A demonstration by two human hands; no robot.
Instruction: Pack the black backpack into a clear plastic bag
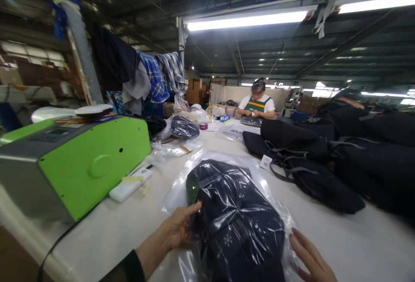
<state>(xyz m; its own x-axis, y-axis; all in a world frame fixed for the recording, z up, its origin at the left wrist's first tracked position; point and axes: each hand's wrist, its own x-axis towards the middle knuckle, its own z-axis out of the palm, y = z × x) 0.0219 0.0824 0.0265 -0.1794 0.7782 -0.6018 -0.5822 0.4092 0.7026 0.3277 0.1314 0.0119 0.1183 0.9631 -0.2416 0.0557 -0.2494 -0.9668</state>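
A dark backpack (pixel 240 208) with a white snowflake print lies on the white table, wrapped in a clear plastic bag (pixel 259 178) that has shiny creases. My left hand (pixel 181 225) grips its left edge, the thumb on top and the fingers partly hidden beneath. At the right edge, my right hand (pixel 309 256) rests against the loose plastic with its fingers stretched out. The bottom of the pack runs out of view.
A green and grey machine (pixel 97 165) stands at the left, beside a white device (pixel 131 184). Black backpacks (pixel 311 165) are heaped at the right, one with a white tag (pixel 266 162). Another wrapped pack (pixel 184 127) lies farther back. A co-worker (pixel 257 104) sits across the table.
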